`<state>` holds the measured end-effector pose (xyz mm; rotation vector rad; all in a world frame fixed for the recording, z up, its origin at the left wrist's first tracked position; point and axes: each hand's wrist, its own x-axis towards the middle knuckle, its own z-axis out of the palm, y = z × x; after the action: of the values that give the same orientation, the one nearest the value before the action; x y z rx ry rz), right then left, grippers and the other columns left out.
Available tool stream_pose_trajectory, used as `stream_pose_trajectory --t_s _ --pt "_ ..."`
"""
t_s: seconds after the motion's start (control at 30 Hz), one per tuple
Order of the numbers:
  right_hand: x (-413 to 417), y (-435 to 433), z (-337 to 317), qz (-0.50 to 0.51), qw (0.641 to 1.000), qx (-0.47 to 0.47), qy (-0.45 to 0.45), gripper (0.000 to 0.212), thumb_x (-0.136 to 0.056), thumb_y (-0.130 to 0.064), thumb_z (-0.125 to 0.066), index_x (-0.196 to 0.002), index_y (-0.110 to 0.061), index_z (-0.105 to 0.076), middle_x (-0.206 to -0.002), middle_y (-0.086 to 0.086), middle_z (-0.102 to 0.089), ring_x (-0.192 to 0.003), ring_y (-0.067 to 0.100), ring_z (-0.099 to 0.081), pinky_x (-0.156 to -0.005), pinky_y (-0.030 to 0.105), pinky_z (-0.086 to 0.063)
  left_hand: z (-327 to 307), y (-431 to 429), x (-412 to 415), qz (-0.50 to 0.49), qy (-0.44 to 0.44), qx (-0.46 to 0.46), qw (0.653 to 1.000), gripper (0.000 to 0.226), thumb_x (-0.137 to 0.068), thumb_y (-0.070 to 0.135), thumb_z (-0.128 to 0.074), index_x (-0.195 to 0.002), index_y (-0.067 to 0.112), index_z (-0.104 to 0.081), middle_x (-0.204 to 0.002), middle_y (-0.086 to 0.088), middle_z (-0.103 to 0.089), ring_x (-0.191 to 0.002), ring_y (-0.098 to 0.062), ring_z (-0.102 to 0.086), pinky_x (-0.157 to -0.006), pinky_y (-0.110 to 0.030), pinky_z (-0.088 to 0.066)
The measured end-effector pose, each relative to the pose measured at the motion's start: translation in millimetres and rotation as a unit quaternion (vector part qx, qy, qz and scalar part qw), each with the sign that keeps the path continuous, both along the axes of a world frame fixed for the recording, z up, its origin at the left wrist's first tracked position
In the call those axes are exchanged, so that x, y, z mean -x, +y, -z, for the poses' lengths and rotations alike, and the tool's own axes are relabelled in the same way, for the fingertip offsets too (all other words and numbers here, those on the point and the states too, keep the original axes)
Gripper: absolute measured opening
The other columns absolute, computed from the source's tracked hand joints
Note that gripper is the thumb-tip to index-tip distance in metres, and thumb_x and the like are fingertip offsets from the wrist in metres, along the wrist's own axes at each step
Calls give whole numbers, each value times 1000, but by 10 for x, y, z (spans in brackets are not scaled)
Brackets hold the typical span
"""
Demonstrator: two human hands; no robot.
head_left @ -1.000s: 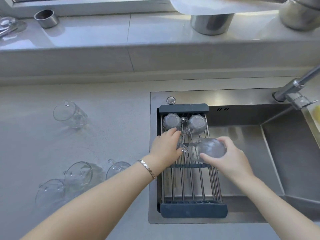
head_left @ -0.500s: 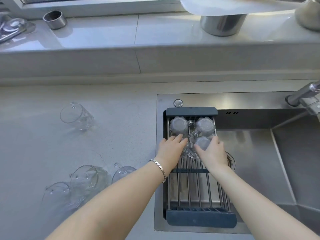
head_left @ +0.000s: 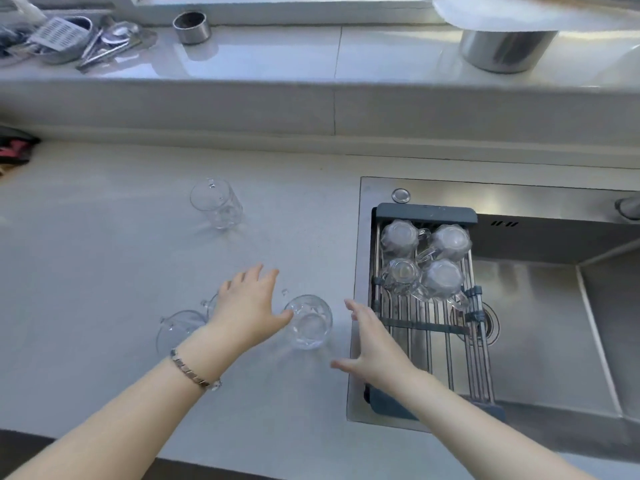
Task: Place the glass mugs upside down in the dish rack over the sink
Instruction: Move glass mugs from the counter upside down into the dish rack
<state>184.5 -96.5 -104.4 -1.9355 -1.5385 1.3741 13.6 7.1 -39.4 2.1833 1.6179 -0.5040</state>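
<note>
Several glass mugs (head_left: pixel 422 261) stand upside down at the far end of the dish rack (head_left: pixel 425 213) over the sink. On the counter an upright glass mug (head_left: pixel 309 323) sits between my hands. My left hand (head_left: pixel 247 304) is open just left of it, thumb beside its rim. My right hand (head_left: pixel 372 348) is open to its right, over the sink's edge, not touching it. Two more mugs (head_left: pixel 176 329) lie partly hidden behind my left wrist. Another mug (head_left: pixel 216 203) lies further back on the counter.
The steel sink basin (head_left: pixel 540 323) lies right of the rack, with a drain (head_left: pixel 490 322) under the rack's bars. On the window ledge stand a small steel cup (head_left: pixel 191 27), a large steel pot (head_left: pixel 505 50) and a pile of utensils (head_left: pixel 69 39).
Both hands have let go of the mugs in the rack and moved left and toward me, to either side of a mug on the counter. The view has shifted left.
</note>
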Motion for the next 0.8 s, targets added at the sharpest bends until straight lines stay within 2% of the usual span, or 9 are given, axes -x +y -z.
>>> stream_pose_trajectory --t_s 0.07,0.13,0.27,0.4,0.43,0.53,0.63,0.7,0.8 --pt "224 89 64 15 999 -23 24 98 -67 -24 -81 -143 -16 -20 -147 -3 -30 -138 12 -27 -108 16 -20 -10 -35 217 -35 15 22 999 84 -78 58 -59 -146 25 -21 -157 -6 -17 -144 -25 -20 -114 -41 -23" --pt "384 152 112 55 996 -40 52 92 -63 -20 -82 -139 -17 -29 -140 0 -39 -134 15 -35 -104 15 -24 15 -59 363 -47 21 40 998 90 -74 56 -65 -146 29 -19 -157 -5 -16 -142 -27 -22 -113 -41 -26" --pt "484 125 133 136 986 -28 93 78 -60 -19 -82 -126 -25 -40 -123 -6 -52 -117 12 -50 -96 22 -39 60 -85 483 -34 7 19 999 80 -76 35 -70 -142 33 -26 -145 -3 -32 -126 -29 -38 -99 -37 -41" --pt "249 -73 -45 156 984 -26 80 76 -60 -17 -82 -123 -24 -42 -118 -6 -46 -116 8 -47 -87 6 -32 34 -136 418 -51 -39 -5 998 77 -73 30 -69 -140 30 -31 -132 -1 -43 -115 -29 -43 -92 -34 -43" --pt "139 -149 -119 156 985 -23 73 76 -61 -18 -81 -124 -25 -40 -116 -7 -45 -114 7 -47 -87 6 -31 21 -161 379 -47 -53 -12 997 77 -72 30 -69 -139 29 -32 -132 1 -44 -115 -29 -44 -91 -34 -43" --pt "-246 -371 -338 185 981 27 59 70 -70 -24 -77 -125 -26 -33 -109 -5 -51 -102 14 -52 -85 24 -38 -52 -263 205 -33 -103 -27 994 71 -72 33 -69 -135 29 -34 -132 6 -45 -114 -25 -44 -85 -31 -43" --pt "-643 -458 -381 265 956 116 54 50 -83 -31 -64 -123 -20 -36 -115 2 -47 -89 16 -53 -72 30 -44 -123 -379 -17 -13 -146 -38 988 70 -72 34 -69 -134 30 -36 -133 12 -44 -117 -21 -44 -80 -29 -40" --pt "-857 -434 -272 323 930 171 30 54 -85 -40 -59 -127 -12 -38 -116 6 -46 -78 14 -54 -57 28 -49 -154 -446 -150 5 -163 -39 986 70 -73 36 -70 -134 31 -35 -134 14 -42 -118 -18 -43 -81 -27 -40" --pt "-1041 -304 22 376 897 232 -1 79 -77 -52 -62 -134 -7 -32 -124 12 -46 -92 28 -59 -66 39 -56 -171 -515 -280 24 -179 -40 983 69 -73 38 -69 -133 32 -35 -135 16 -41 -119 -16 -42 -80 -24 -38"
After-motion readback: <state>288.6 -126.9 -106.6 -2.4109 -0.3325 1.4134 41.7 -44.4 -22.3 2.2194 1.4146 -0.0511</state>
